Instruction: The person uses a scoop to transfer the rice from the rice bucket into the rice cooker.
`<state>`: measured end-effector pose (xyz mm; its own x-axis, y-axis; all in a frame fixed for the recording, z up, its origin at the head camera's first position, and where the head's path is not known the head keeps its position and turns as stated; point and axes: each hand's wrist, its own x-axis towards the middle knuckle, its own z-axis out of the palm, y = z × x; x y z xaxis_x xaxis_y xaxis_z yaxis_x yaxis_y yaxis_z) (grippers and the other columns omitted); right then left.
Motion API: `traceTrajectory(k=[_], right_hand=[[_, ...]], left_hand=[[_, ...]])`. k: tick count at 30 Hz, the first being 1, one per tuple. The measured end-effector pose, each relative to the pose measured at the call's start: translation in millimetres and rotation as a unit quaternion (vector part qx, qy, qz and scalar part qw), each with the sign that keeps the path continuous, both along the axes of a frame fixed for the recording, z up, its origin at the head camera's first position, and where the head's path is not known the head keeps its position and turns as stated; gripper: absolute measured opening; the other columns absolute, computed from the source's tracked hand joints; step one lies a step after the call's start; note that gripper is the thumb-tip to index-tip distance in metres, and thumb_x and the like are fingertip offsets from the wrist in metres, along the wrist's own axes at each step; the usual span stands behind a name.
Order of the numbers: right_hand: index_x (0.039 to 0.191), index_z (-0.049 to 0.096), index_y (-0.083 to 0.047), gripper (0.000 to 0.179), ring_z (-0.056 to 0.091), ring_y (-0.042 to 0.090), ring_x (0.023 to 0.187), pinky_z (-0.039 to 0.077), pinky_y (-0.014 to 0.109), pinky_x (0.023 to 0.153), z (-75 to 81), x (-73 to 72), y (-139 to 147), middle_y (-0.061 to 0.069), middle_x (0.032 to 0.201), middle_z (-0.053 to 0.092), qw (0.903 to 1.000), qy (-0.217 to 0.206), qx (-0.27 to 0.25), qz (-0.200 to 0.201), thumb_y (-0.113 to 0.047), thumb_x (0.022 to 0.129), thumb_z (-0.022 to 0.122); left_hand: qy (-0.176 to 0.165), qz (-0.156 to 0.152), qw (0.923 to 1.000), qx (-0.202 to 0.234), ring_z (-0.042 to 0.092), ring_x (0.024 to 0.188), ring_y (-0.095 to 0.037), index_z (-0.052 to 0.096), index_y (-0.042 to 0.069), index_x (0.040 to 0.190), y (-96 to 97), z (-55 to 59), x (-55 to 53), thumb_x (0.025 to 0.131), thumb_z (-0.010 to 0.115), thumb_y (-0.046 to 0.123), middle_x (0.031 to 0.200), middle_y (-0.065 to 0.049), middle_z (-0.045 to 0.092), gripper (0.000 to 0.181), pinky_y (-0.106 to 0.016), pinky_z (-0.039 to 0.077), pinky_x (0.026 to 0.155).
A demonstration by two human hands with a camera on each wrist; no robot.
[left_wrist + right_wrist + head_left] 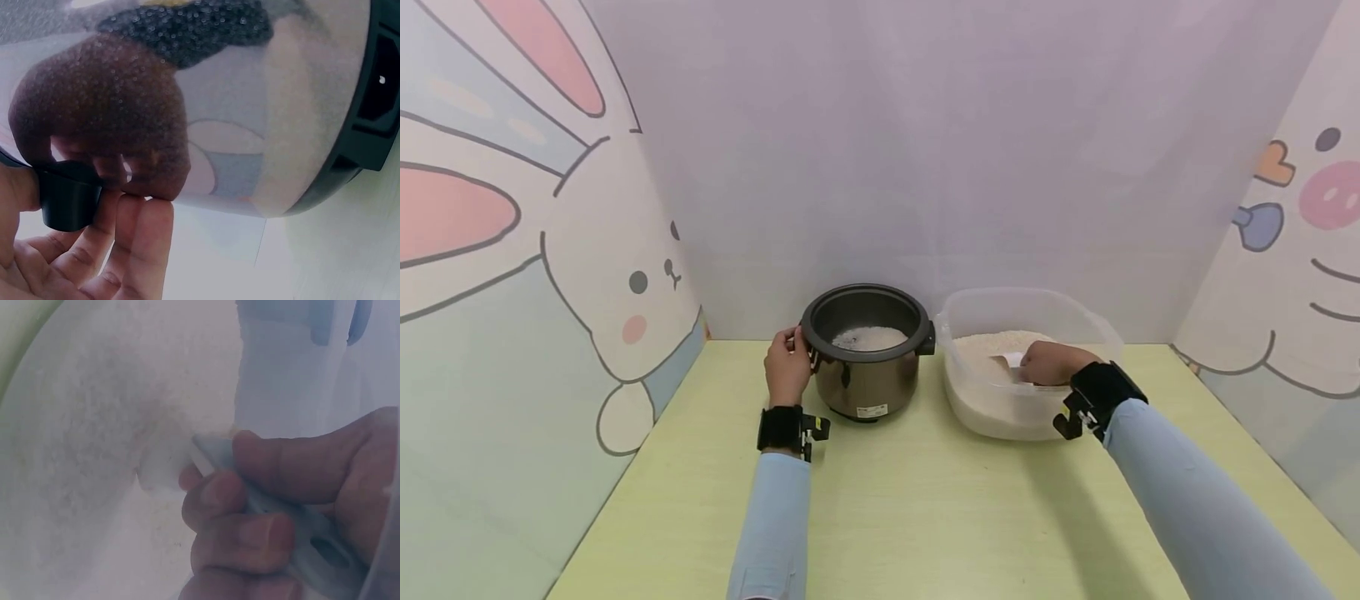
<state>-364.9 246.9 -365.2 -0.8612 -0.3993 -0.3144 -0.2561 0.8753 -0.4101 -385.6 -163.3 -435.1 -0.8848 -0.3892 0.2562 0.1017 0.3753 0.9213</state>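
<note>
A dark rice cooker (867,379) without a lid has white rice (870,337) in its pot. My left hand (787,367) grips the black side handle (70,197), with the thumb on one side and the fingers on the other. To the right stands a clear plastic bin (1030,302), partly filled with rice (981,367). Inside the bin, my right hand (1051,363) holds a pale plastic scoop by its handle (300,540). Part of the scoop's bowl (165,459) shows against the rice, but how full it is cannot be made out.
Both containers stand side by side on a pale green-yellow table (917,508), close to the plain back wall (925,167). Cartoon-printed panels flank the table, with a rabbit (617,292) at left and a pig-like face (1300,275) at right.
</note>
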Motion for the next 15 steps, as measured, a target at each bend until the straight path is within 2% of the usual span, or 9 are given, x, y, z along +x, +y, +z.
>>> traceTrajectory(k=[5, 10, 12, 15], right_hand=[[0.068, 0.05, -0.013, 0.038, 0.032, 0.008, 0.049, 0.031, 0.023, 0.053, 0.5, 2.6, -10.3, -0.006, 0.056, 0.037, 0.9955, -0.044, -0.082, -0.015, -0.011, 0.106, 0.05], [0.072, 0.057, -0.009, 0.035, 0.032, 0.009, 0.049, 0.033, 0.025, 0.053, -2.9, 2.1, -15.7, -0.005, 0.057, 0.039, 0.989, -0.055, -0.134, -0.028, -0.01, 0.106, 0.049], [0.081, 0.064, -0.004, 0.03, 0.035, 0.01, 0.052, 0.036, 0.027, 0.056, -4.1, 1.7, -15.6, -0.004, 0.059, 0.041, 0.9851, -0.065, -0.152, -0.046, -0.01, 0.106, 0.049], [0.104, 0.069, 0.006, 0.026, 0.043, 0.014, 0.062, 0.041, 0.03, 0.064, -5.5, 2.1, -14.3, 0.002, 0.073, 0.053, 0.9785, -0.077, -0.177, -0.073, -0.011, 0.108, 0.05]], left_hand=[[-0.006, -0.001, 1.0, 0.0, 0.066, 0.094, -0.035, 0.062, 0.001, 0.133, 0.6, -0.7, -0.5, 0.11, 0.049, 0.032, 0.111, -0.023, 0.069, 0.041, -0.036, 0.054, 0.067], [-0.006, -0.002, 1.0, 0.002, 0.067, 0.091, -0.035, 0.062, 0.001, 0.133, 0.9, -0.6, -0.3, 0.11, 0.05, 0.032, 0.11, -0.022, 0.069, 0.041, -0.033, 0.056, 0.063], [-0.004, -0.001, 1.0, 0.002, 0.067, 0.089, -0.034, 0.063, 0.002, 0.133, 0.6, 0.0, 0.3, 0.11, 0.05, 0.032, 0.109, -0.022, 0.069, 0.04, -0.031, 0.054, 0.061], [-0.003, -0.001, 1.0, 0.003, 0.066, 0.085, -0.033, 0.063, 0.002, 0.132, 0.2, 1.3, 1.5, 0.11, 0.05, 0.032, 0.108, -0.021, 0.069, 0.04, -0.027, 0.052, 0.059]])
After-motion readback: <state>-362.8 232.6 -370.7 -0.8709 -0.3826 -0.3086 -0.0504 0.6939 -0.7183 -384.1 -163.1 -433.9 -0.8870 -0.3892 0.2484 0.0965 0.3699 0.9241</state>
